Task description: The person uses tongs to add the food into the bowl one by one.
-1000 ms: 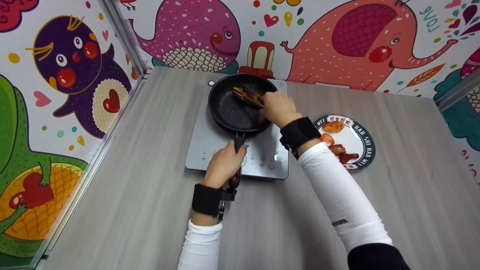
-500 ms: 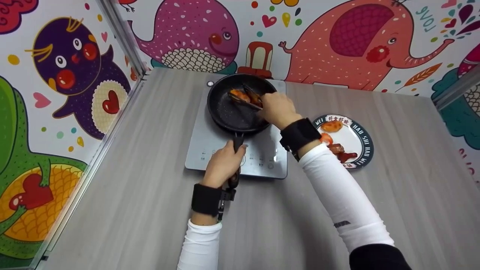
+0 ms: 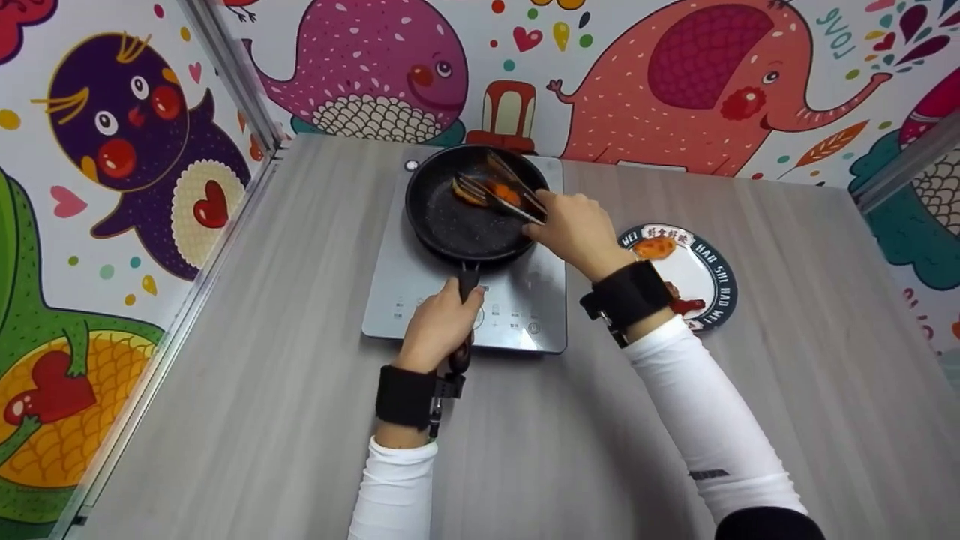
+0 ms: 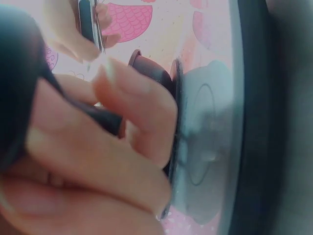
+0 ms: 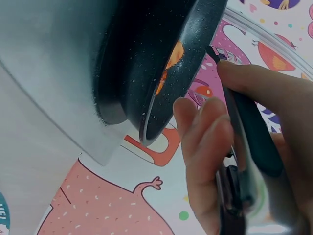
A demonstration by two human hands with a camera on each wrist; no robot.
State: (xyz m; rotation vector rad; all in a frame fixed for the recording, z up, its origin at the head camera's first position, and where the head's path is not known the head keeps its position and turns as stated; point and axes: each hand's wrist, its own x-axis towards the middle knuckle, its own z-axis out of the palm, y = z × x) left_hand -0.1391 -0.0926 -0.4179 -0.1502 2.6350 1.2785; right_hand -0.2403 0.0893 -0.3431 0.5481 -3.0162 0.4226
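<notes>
In the head view, my left hand (image 3: pixel 441 324) grips the black handle (image 3: pixel 468 281) of a dark speckled frying pan (image 3: pixel 450 234). My right hand (image 3: pixel 579 231) holds metal tongs (image 3: pixel 519 213), whose dark grip (image 5: pixel 257 134) shows between thumb and fingers in the right wrist view. The tongs reach over the pan with their arms spread apart. At their tips lies an orange-brown food piece (image 3: pixel 504 193), with a yellowish edge showing to its left. Part of that food is hidden behind the tongs. Curled fingers wrap the handle in the left wrist view.
Beneath the pan is a flat silver induction cooker (image 3: pixel 390 304). To the right stands a dark-rimmed plate (image 3: pixel 726 289) bearing a chicken wing (image 3: pixel 655 247) and a small red drumstick (image 3: pixel 688 305), partly covered by my right wrist. A cartoon-printed wall (image 3: pixel 600 90) rises behind the table.
My right hand has shifted slightly right and turned, and the tongs' arms have spread wider over the food. The food looks flatter in the pan. My left hand keeps its grip.
</notes>
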